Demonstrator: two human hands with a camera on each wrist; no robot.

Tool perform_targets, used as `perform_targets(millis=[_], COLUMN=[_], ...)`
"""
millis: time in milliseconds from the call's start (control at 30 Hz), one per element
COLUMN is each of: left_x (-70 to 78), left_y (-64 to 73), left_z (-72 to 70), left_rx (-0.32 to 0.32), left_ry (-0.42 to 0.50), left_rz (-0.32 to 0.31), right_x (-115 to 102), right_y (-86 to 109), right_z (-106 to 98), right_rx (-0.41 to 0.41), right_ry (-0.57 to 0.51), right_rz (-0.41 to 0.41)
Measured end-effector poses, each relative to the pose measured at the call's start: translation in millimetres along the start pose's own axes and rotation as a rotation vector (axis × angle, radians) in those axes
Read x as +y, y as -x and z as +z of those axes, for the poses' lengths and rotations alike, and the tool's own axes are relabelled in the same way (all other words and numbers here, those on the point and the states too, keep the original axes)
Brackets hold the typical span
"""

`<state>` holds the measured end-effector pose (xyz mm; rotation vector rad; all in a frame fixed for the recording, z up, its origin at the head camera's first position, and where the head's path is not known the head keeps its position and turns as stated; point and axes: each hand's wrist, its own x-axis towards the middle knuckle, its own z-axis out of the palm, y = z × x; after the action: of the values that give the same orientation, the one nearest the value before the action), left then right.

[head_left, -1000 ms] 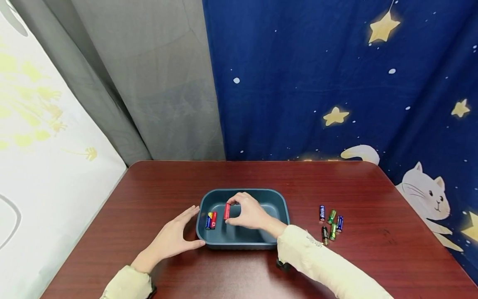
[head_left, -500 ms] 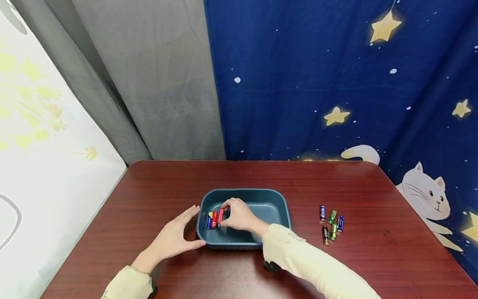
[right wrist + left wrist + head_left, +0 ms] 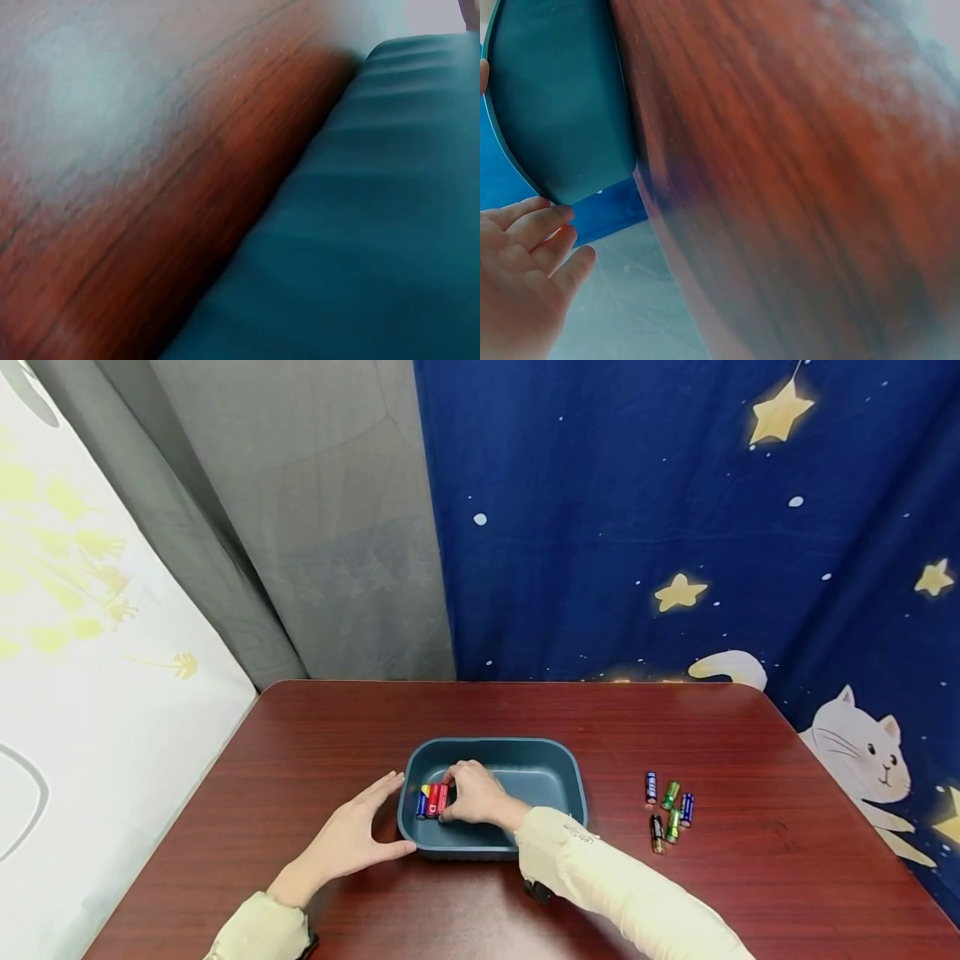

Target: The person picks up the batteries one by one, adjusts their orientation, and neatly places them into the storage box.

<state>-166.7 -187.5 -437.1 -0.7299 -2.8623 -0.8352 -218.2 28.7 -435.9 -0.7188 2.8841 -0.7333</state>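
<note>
A dark teal rectangular tub stands on the table. Inside, my right hand pinches a red battery by its ends, low near the tub's floor. Flush against its left side lies another red battery, and beyond that a blue battery with a yellow end. My left hand spreads its fingers and thumb along the tub's left side, fingertips at the rim; the left wrist view shows these fingers against the tub's edge. Only the tub's ribbed outer wall fills the right wrist view, its batteries hidden there.
Right of the tub, several loose batteries lie in a group on the red-brown table: blue ones, green ones and a black one. A blue star-patterned curtain hangs behind the table's far edge.
My right hand has moved left and down inside the tub, bringing the held red battery from apart to right beside the other two. My left hand has stayed at the rim.
</note>
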Motion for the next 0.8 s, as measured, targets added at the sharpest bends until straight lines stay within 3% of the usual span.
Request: perform_targets(millis=[567,800], left_x=[1.4,-0.7], left_y=[0.0,-0.4], left_z=[-0.9,-0.2], left_rx=[-0.007,0.015], left_ry=[0.004,-0.015], left_rz=[-0.008,0.014], right_x=[-2,1], right_y=[-0.8,3.8], right_z=[1,-10], right_rx=[0.001,0.014], right_ry=[0.04,-0.011], right_rz=[-0.02,-0.034])
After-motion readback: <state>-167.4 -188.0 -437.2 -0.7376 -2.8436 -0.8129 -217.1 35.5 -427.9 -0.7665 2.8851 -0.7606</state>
